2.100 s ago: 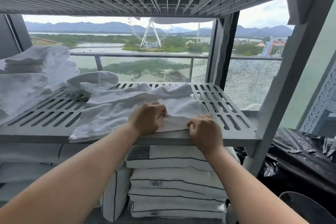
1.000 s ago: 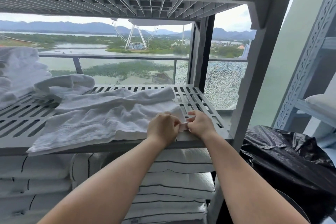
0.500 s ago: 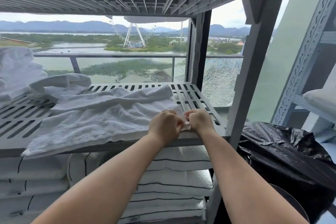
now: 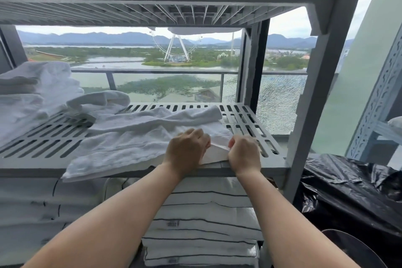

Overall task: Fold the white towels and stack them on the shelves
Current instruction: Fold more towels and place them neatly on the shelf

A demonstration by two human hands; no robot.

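Note:
A rumpled white towel lies spread across the slotted grey shelf, its left end hanging over the front edge. My left hand and my right hand sit close together at the towel's near right corner, each with fingers curled and pinching the fabric. A rolled white towel lies behind it, and a pile of white towels stands at the shelf's left end.
Stacked white pillows with black piping fill the shelf below. The rack's grey upright post stands to the right, with black plastic bags beyond it. Another slotted shelf hangs overhead. A second metal rack is at far right.
My hands came together from the towel's front edge to its near right corner and now pinch it a little apart. The camera swung right, then back left.

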